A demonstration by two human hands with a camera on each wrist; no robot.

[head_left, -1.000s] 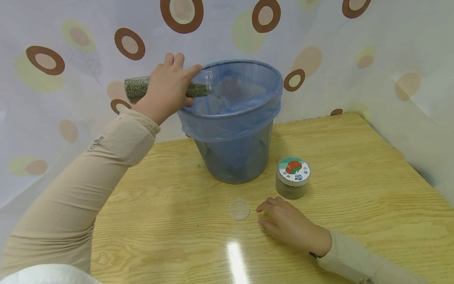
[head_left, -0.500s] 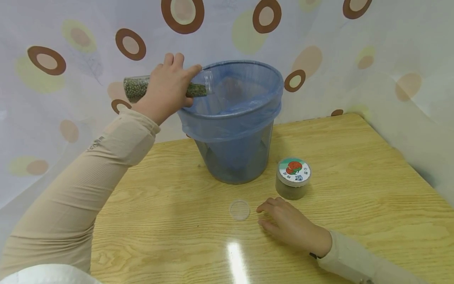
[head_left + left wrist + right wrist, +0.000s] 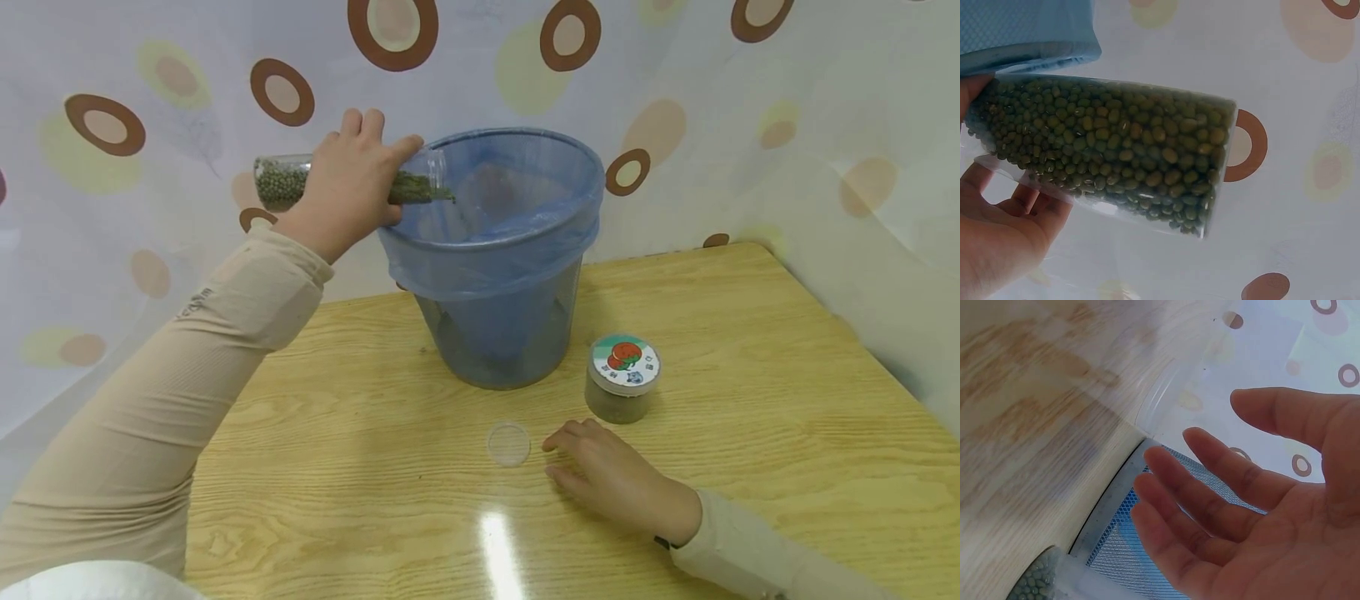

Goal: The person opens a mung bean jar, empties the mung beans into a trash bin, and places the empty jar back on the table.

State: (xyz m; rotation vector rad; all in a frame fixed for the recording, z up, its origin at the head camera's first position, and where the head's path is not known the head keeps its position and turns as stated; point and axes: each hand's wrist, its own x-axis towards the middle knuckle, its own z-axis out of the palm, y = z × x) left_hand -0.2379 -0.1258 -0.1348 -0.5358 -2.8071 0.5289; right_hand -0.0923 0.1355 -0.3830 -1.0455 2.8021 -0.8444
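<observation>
My left hand (image 3: 347, 179) grips a clear jar (image 3: 281, 182) of green mung beans (image 3: 1110, 137). The jar lies nearly level, its uncapped mouth over the left rim of a mesh wastebasket (image 3: 498, 325). Beans sit at the lip, and small specks show just beyond it inside the basket. In the left wrist view, fingers curl round the jar's neck end. My right hand (image 3: 615, 479) rests on the table with relaxed fingers and holds nothing. Just left of its fingertips lies a clear round lid (image 3: 508, 443), apart from them.
A blue plastic bag (image 3: 487, 271) lines the basket and folds over its rim. A squat lidded tub (image 3: 618, 400) with a tomato-patterned label stands right of the basket, beyond my right hand. The wooden table (image 3: 330, 467) meets a patterned sheet (image 3: 465, 75) behind.
The jar and my left hand have shifted slightly left, and the jar's base has risen a little. Beans now reach past its lip. My right hand stays put.
</observation>
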